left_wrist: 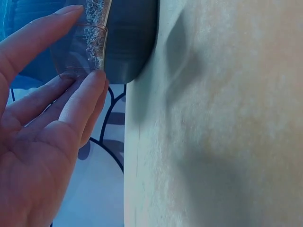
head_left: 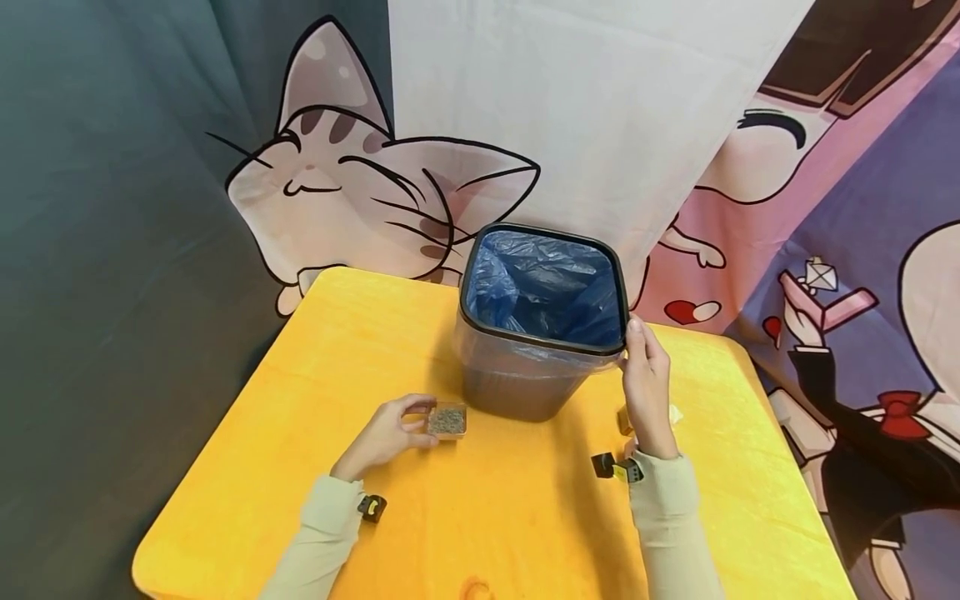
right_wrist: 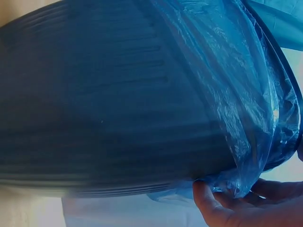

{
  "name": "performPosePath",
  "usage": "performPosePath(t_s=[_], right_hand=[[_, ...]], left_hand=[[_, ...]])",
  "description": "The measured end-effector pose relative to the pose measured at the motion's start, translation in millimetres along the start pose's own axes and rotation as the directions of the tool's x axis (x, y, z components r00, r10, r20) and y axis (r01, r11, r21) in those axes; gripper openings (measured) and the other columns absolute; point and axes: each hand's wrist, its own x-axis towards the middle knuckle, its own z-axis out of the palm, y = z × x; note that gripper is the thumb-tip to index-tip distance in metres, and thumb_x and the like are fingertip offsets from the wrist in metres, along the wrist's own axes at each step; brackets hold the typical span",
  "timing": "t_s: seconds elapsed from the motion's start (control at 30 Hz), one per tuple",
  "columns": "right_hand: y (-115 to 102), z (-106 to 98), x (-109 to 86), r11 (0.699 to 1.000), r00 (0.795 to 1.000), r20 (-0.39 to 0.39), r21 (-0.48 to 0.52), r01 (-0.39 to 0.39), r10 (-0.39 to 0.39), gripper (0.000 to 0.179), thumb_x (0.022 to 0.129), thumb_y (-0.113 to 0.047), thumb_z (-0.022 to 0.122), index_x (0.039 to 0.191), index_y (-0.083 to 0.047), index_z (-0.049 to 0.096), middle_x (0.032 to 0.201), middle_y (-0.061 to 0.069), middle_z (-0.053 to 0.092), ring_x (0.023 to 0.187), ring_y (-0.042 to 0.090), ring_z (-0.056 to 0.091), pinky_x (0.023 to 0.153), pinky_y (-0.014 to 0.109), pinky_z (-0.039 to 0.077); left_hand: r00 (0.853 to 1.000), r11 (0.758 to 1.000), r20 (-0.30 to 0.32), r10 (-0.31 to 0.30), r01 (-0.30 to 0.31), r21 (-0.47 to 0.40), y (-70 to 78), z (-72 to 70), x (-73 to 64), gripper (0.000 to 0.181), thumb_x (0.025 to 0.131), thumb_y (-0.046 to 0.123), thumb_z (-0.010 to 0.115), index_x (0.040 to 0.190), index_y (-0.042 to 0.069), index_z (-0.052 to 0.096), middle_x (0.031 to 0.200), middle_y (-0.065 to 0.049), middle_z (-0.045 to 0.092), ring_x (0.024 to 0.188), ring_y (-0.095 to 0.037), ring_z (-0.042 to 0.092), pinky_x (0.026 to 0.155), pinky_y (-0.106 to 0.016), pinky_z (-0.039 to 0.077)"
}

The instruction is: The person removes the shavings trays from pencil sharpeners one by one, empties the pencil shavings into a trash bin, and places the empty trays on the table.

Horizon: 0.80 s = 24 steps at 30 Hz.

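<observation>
A bin [head_left: 517, 392] with a black rim stands at the back of the table, tilted a little. A bluish plastic bag [head_left: 487, 283] lines it and folds over its outside. My right hand [head_left: 647, 383] grips the bin's right rim; in the right wrist view its fingers [right_wrist: 206, 203] press against the bin and the overhanging bag. Just in front of the bin, my left hand [head_left: 386, 437] holds a small clear box [head_left: 447, 421] between thumb and fingers. Greyish crinkled bits [left_wrist: 94, 42] fill part of the box, as the left wrist view shows.
A yellow cloth [head_left: 315, 400] covers the table. Behind my right wrist sit a small brownish block [head_left: 625, 420] and a white scrap [head_left: 676, 414], both partly hidden. A printed curtain [head_left: 585, 100] hangs close behind the bin.
</observation>
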Motion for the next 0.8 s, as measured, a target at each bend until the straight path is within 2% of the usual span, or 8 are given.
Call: performPosePath(t_s=[0.13,0.33,0.4,0.7,0.8], right_hand=[[-1,2,1.2,0.999,1.0,0.009,0.031,-0.018,0.017,0.05,0.094,-0.047,0.04,0.134,-0.018,0.048,0.132,0.004,0.05,0.119,0.019,0.047,0.102,0.048,0.037],[-1,4,3.1,0.992,0.998,-0.033,-0.113,-0.049,0.046,0.052,0.095,-0.046,0.04,0.139,-0.019,0.041,0.138,-0.002,0.045,0.121,0.014,0.044,0.107,0.038,0.033],[-1,5,3.6,0.991,0.998,-0.042,-0.124,-0.052,0.047,0.051,0.096,-0.045,0.039,0.139,-0.018,0.042,0.138,-0.002,0.045,0.121,0.015,0.044,0.108,0.037,0.032],[2,7,4.3,0.996,0.999,-0.037,-0.085,0.032,-0.035,0.042,0.098,-0.038,0.038,0.135,-0.02,0.047,0.135,-0.003,0.048,0.12,0.014,0.045,0.108,0.037,0.032],[3,6,3.7,0.995,0.998,-0.044,-0.089,0.037,-0.041,0.041,0.098,-0.038,0.039,0.134,-0.022,0.049,0.135,-0.005,0.049,0.12,0.013,0.046,0.107,0.037,0.033]], left_hand=[[1.0,1.0,-0.012,-0.002,0.002,0.015,-3.8,-3.9,-0.4,0.066,0.073,0.008,0.076,0.13,-0.004,0.045,0.127,-0.021,0.05,0.116,-0.035,0.049,0.093,-0.032,0.047],[1.0,1.0,0.004,0.001,-0.001,0.012,-5.7,-10.6,-0.2,0.067,0.073,0.011,0.077,0.13,-0.004,0.045,0.129,-0.021,0.048,0.117,-0.035,0.048,0.093,-0.029,0.047],[1.0,1.0,-0.006,-0.004,0.004,0.014,-6.2,-12.7,-0.7,0.066,0.072,0.01,0.077,0.129,-0.004,0.046,0.128,-0.021,0.048,0.117,-0.035,0.048,0.092,-0.029,0.047],[0.999,1.0,-0.044,0.003,-0.004,-0.004,-6.0,-18.8,-2.1,0.065,0.072,0.008,0.077,0.128,-0.003,0.047,0.128,-0.019,0.049,0.117,-0.036,0.047,0.092,-0.029,0.048],[0.998,1.0,-0.057,0.003,-0.004,-0.012,-5.3,-19.0,-1.4,0.067,0.072,0.01,0.078,0.129,-0.002,0.046,0.129,-0.02,0.048,0.118,-0.037,0.047,0.092,-0.029,0.047]])
